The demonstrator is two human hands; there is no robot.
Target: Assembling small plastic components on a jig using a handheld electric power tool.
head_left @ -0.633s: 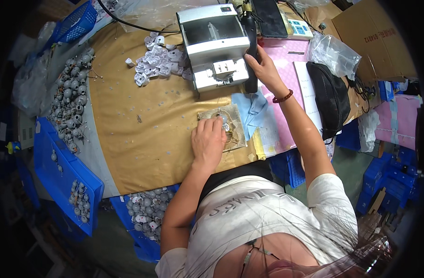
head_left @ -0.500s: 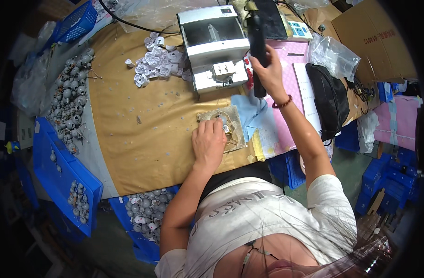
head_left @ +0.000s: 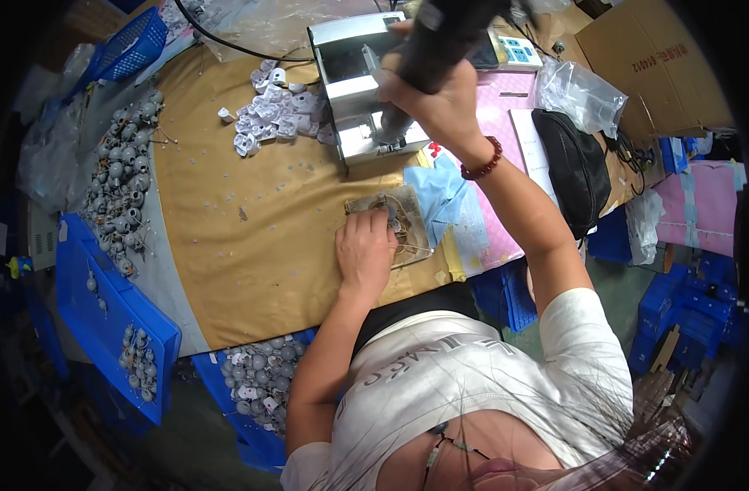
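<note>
A black electric screwdriver (head_left: 441,39) is in my right hand (head_left: 446,105), its fingers wrapped round the body. Its lower end reaches the front of a white and grey screw feeder (head_left: 358,88); the arm and tool hide part of that machine. My left hand (head_left: 364,252) is closed at the fingertips on a small round grey housing (head_left: 389,210). That housing sits on a flat square fixture plate (head_left: 413,206) with thin wires on it. Beside the plate lies a light blue cloth (head_left: 436,193).
White plastic parts (head_left: 278,110) are heaped left of the feeder. Grey round housings with wires (head_left: 121,176) line the table's left side; blue bins (head_left: 116,315) below hold more. At right are a black pouch (head_left: 572,168), a clear bag (head_left: 583,98) and a cardboard box (head_left: 644,65).
My right hand has lifted the screwdriver and swung it left, from beside the feeder to over its front. My left hand stays almost where it was on the housing.
</note>
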